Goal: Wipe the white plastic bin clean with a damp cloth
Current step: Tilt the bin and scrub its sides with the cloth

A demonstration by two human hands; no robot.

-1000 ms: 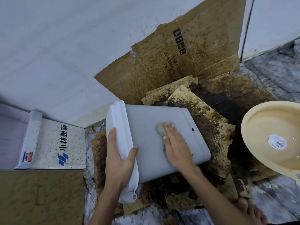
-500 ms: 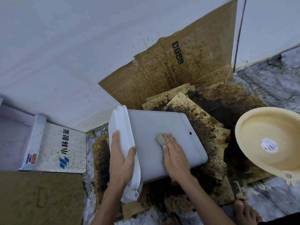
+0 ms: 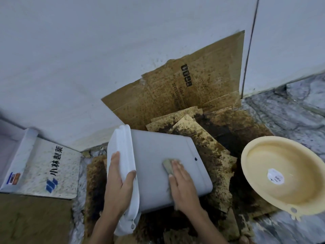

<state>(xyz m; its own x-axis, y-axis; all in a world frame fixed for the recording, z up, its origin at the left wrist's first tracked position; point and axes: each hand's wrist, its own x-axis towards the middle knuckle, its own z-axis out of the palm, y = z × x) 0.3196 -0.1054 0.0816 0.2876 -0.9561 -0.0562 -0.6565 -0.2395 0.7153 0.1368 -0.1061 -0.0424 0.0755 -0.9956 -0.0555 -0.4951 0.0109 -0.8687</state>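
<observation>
The white plastic bin [image 3: 158,166] lies on its side on stained cardboard sheets [image 3: 216,155] on the floor, its lidded top toward the left and its base toward the right. The upward-facing side is smooth and pale grey-white, with one small dark dot near the base end. The lid rim [image 3: 123,152] is brighter white and ridged, and a small hinge or clasp shows at its lower end.

The left hand [image 3: 117,184] grasps the lid rim: the fingers lie over the top of the lid and the thumb hooks round onto the bin's side. The right hand [image 3: 182,180] lies flat on the bin's upper side with fingers straight and together, pressing a small greyish cloth [image 3: 168,165] against the plastic; only the cloth's far edge shows beyond the fingertips.

The cardboard beneath is brown, heavily speckled and blackened in patches. A larger printed cardboard panel [image 3: 193,85] leans against the white wall [image 3: 88,59] behind. To the right, a cream plastic basin [image 3: 284,171] rests tilted, a round label inside it. To the left lies a white carton [image 3: 44,166] with blue and black printed characters. Grey marbled floor [image 3: 290,120] shows at the right.
</observation>
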